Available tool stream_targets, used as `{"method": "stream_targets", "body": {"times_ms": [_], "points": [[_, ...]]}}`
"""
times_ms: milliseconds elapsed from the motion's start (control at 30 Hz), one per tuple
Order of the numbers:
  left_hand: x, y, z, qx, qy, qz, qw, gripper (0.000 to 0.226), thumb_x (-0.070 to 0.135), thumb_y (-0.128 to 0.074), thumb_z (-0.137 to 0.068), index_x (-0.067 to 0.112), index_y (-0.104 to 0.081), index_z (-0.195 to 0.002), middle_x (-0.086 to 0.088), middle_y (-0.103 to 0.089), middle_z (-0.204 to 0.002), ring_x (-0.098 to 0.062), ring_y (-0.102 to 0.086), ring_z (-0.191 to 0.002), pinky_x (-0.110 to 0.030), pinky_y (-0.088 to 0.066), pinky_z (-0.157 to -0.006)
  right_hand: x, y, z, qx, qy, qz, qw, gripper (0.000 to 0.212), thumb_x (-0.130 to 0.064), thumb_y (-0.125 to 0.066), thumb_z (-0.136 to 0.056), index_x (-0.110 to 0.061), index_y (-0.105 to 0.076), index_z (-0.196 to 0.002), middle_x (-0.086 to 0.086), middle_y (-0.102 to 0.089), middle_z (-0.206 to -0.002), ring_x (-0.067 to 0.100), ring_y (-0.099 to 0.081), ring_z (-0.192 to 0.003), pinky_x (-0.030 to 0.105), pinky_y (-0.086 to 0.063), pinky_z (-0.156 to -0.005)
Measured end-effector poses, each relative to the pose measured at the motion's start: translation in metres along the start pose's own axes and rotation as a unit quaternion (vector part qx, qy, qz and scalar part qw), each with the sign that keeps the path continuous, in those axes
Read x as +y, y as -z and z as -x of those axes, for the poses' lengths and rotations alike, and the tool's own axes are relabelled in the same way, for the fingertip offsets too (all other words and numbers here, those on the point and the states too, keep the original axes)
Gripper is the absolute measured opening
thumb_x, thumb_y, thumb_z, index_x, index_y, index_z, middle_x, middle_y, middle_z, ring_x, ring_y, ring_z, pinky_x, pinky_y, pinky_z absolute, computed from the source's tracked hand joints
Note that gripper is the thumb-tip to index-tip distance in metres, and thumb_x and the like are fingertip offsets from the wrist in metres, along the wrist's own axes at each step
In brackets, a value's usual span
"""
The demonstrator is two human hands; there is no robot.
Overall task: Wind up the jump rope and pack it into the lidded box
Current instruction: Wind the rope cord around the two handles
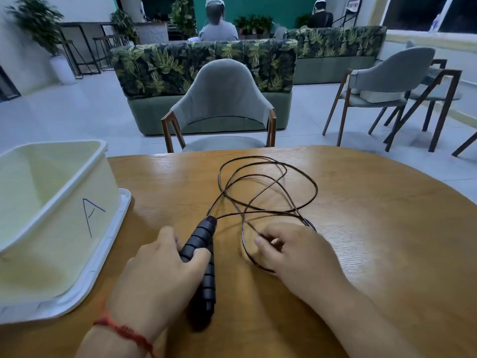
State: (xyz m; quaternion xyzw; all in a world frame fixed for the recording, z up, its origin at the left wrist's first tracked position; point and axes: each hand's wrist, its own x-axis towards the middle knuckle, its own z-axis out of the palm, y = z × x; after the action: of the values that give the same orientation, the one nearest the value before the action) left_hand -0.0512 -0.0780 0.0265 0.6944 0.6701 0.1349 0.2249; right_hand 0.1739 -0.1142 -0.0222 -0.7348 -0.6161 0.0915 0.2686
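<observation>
The person is sitting at a rounded wooden table [361, 228], both bare forearms reaching out over it. The left hand [160, 275], with a red string [124, 332] around its wrist, is gripping the two black ribbed handles [201, 244] of the jump rope, fingers [198, 255] and thumb clamped around them; the handles are lying side by side, one pointing away toward the rope, the other running back toward the person past the palm. From the far handle end the thin dark rope [268, 187] is sprawling across the middle of the table in several loose, overlapping loops, not yet wound. The right hand [296, 251] is resting palm down on the nearest loop, its fingers [260, 241] curled and pinching a strand of the rope between thumb and forefinger. A small dark bit is peeking out from behind that hand; I cannot tell what it is. At the left edge of the table the open box [64, 202], pale and translucent with a letter A penned on its side, is sitting on its white lid [108, 254], which is lying flat beneath it; nothing is showing inside the box. Beyond the table a grey chair [222, 99] is facing us, with a leaf-patterned sofa [206, 63] behind it, and two people are sitting farther back, turned away.
</observation>
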Motion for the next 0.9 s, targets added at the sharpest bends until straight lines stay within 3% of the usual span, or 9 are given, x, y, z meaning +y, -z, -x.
{"method": "stream_targets", "body": {"times_ms": [133,267,400,467,567,633,733,800,900], "points": [[-0.002,-0.003,-0.003,-0.042,0.011,-0.005,0.999,0.035,0.056,-0.043,-0.093,0.023,-0.052,-0.086,0.0,-0.07,-0.082,-0.023,-0.064,-0.077,-0.035,-0.046,-0.063,0.009,0.005,-0.004,0.022,-0.051,0.044,0.997,0.027,-0.053,-0.058,-0.104,-0.033,-0.075,-0.096,-0.014,-0.073,-0.095,0.015,-0.067,-0.089,0.034,-0.053,-0.07],[-0.004,-0.005,-0.007,0.023,0.008,-0.049,0.999,0.03,0.054,-0.034,-0.1,0.028,-0.049,-0.106,0.002,-0.068,-0.086,-0.026,-0.067,-0.082,-0.04,-0.057,-0.077,0.01,0.003,-0.005,0.009,-0.067,0.048,0.997,0.028,-0.054,-0.058,-0.104,-0.035,-0.078,-0.102,-0.015,-0.071,-0.107,0.016,-0.067,-0.096,0.036,-0.056,-0.078],[0.014,-0.017,0.004,0.036,-0.034,-0.177,0.983,0.06,0.088,-0.038,-0.083,0.034,-0.045,-0.108,0.01,-0.063,-0.105,-0.022,-0.07,-0.101,-0.036,-0.054,-0.08,0.008,0.0,-0.004,0.01,-0.057,0.049,0.997,0.03,-0.054,-0.056,-0.106,-0.037,-0.079,-0.106,-0.014,-0.07,-0.108,0.014,-0.066,-0.099,0.036,-0.054,-0.078],[0.016,-0.023,0.003,0.031,-0.042,-0.2,0.978,0.054,0.08,-0.05,-0.084,0.033,-0.043,-0.109,0.01,-0.065,-0.108,-0.019,-0.071,-0.103,-0.034,-0.055,-0.078,0.01,0.002,-0.005,0.024,-0.053,0.039,0.998,0.028,-0.053,-0.056,-0.107,-0.039,-0.079,-0.108,-0.015,-0.073,-0.106,0.014,-0.068,-0.098,0.034,-0.054,-0.076],[0.011,-0.018,-0.003,0.013,-0.037,-0.197,0.98,0.034,0.055,-0.057,-0.082,0.03,-0.044,-0.101,0.007,-0.067,-0.093,-0.023,-0.072,-0.092,-0.032,-0.056,-0.071,0.017,0.012,-0.008,0.063,-0.088,0.025,0.994,0.025,-0.053,-0.058,-0.105,-0.038,-0.078,-0.105,-0.012,-0.079,-0.093,0.023,-0.072,-0.09,0.037,-0.058,-0.072],[0.003,-0.01,-0.006,0.005,-0.016,-0.187,0.982,0.037,0.055,-0.06,-0.073,0.03,-0.047,-0.095,0.007,-0.067,-0.088,-0.025,-0.07,-0.086,-0.033,-0.057,-0.071,0.022,0.022,-0.009,0.094,-0.112,0.033,0.989,0.024,-0.055,-0.059,-0.105,-0.04,-0.078,-0.104,-0.009,-0.079,-0.086,0.029,-0.072,-0.086,0.037,-0.057,-0.068],[-0.012,0.006,-0.014,0.006,0.025,-0.105,0.994,0.043,0.061,-0.067,-0.064,0.028,-0.056,-0.089,0.009,-0.071,-0.085,-0.023,-0.07,-0.083,-0.035,-0.058,-0.074,0.028,0.036,-0.011,0.151,-0.124,0.01,0.981,0.026,-0.053,-0.059,-0.107,-0.038,-0.08,-0.104,-0.007,-0.078,-0.081,0.031,-0.069,-0.079,0.036,-0.054,-0.063],[-0.018,0.017,-0.017,0.022,0.037,-0.007,0.999,0.034,0.049,-0.079,-0.07,0.024,-0.061,-0.086,0.008,-0.073,-0.078,-0.02,-0.069,-0.076,-0.033,-0.052,-0.065,0.033,0.046,-0.013,0.188,-0.133,-0.021,0.973,0.027,-0.047,-0.057,-0.109,-0.034,-0.08,-0.112,-0.008,-0.073,-0.077,0.03,-0.066,-0.077,0.035,-0.049,-0.061],[-0.024,0.03,-0.022,-0.026,0.038,0.257,0.965,0.037,0.03,-0.09,-0.072,0.01,-0.067,-0.094,-0.001,-0.073,-0.066,-0.018,-0.069,-0.052,-0.027,-0.048,-0.044,0.051,0.053,-0.024,0.162,-0.207,-0.096,0.96,0.042,-0.037,-0.05,-0.112,-0.032,-0.056,-0.153,-0.004,-0.072,-0.105,0.034,-0.068,-0.102,0.042,-0.053,-0.082]]}}
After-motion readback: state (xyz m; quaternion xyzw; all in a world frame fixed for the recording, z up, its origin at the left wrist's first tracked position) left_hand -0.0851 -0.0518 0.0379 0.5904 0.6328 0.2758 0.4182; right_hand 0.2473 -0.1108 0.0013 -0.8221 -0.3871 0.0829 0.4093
